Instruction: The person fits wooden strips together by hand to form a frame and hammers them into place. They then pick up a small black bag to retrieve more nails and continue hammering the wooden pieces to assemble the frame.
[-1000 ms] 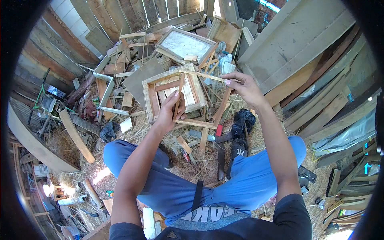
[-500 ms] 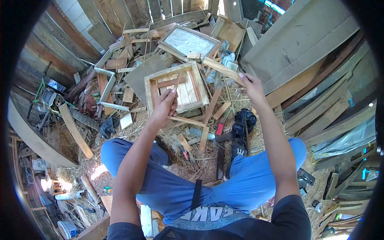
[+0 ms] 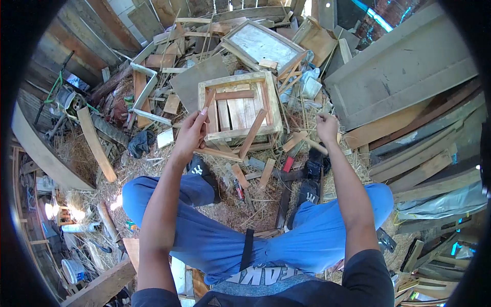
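Observation:
My left hand [image 3: 192, 132] is closed around the lower end of a thin wooden strip [image 3: 210, 98], which points up over the left side of a wooden frame box [image 3: 203, 89]. The box has slats across its inside, and a short board [image 3: 252, 133] leans on its near side. To the right of the box, my right hand [image 3: 328, 128] is raised with its fingers curled. What they hold, if anything, is hidden. Just below that hand lies a light round-ended stick [image 3: 315, 146], and a flat wood offcut [image 3: 295, 140] is beside it.
A glazed frame [image 3: 263, 45] and a pile of boards lie behind the box. On the right leans a large grey panel [image 3: 404, 66]. Between my legs are a red-handled tool [image 3: 239, 191], a red block [image 3: 288, 163] and straw. A curved plank [image 3: 95, 146] stands at left.
My right hand has come down and no longer shows the long wooden piece it held. My left hand has moved left with the strip. The leaning board stands differently against the box.

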